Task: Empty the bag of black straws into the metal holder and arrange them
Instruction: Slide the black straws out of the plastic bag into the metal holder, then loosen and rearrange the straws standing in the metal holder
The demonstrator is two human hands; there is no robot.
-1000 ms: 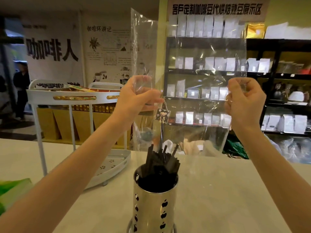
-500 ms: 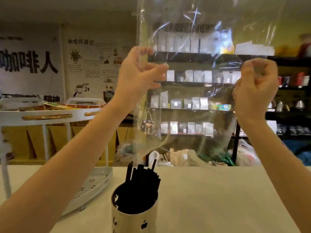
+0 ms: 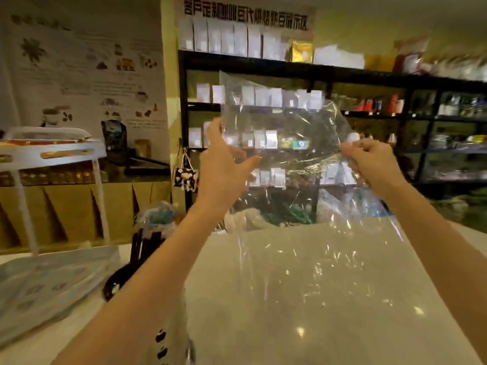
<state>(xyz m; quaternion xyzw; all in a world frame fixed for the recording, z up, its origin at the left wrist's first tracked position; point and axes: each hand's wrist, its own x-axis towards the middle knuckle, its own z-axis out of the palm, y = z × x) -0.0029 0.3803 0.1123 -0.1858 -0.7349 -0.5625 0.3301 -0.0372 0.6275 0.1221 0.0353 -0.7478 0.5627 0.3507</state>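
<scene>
Two hands hold a clear plastic bag (image 3: pixel 284 143) stretched between them at chest height, and from my remote seat it looks empty: I see shelf stock straight through the film and no dark straws inside. My left hand (image 3: pixel 224 164) pinches one edge between thumb and fingers; my right hand (image 3: pixel 371 160) is closed in a fist on the crumpled opposite edge. Held wide apart like this, the hands keep the film taut, which I read as a check that nothing clings inside. The lower part of the bag hangs loose over the pale counter (image 3: pixel 303 299).

Down by my left forearm, the black straws (image 3: pixel 143 246) stand bunched in the metal holder (image 3: pixel 171 341), whose shiny wall with dark cut-outs shows at the bottom edge; the forearm hides much of it. The straws lean unevenly, so arranging appears not yet done.

Beyond sit a white tiered rack (image 3: pixel 52 154) at left and dark shelving (image 3: pixel 263 64) lined with packets behind the counter, all blurred.
</scene>
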